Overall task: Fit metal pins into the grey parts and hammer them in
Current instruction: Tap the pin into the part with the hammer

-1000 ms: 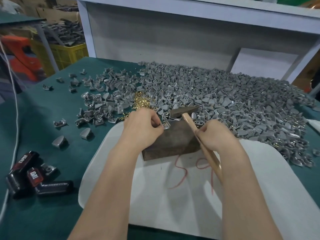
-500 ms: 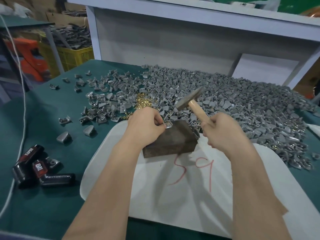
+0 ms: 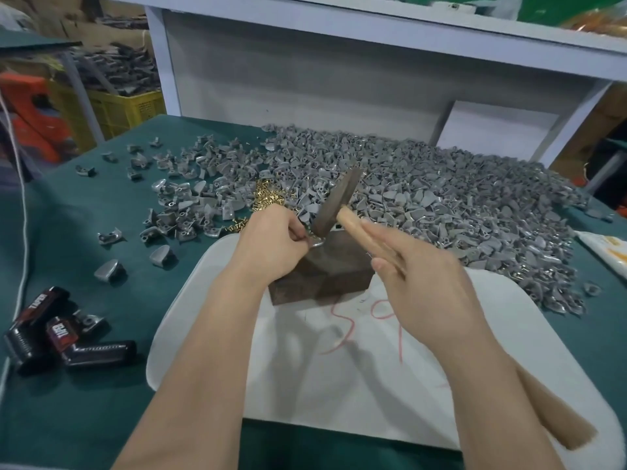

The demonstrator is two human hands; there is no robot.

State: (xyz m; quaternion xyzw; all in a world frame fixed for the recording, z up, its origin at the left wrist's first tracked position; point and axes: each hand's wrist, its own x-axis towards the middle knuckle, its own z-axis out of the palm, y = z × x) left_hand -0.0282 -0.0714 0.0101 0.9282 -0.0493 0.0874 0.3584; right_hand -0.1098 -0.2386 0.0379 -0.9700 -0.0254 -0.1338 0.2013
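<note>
Head view: left grip (image 3: 271, 242) pinching grey part (image 3: 315, 244) on dark block (image 3: 325, 273), right grip (image 3: 431, 286) wrapped round hammer (image 3: 336, 201) handle.

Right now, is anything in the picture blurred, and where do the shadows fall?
Head view: the hammer is smeared by motion, worst at the handle's tail, and the right hand gripping it is soft; head view: the left hand, pinching a grey part on the dark block, and the heap behind look sharper; head view: soft arm shadows fall on the white board.
</note>
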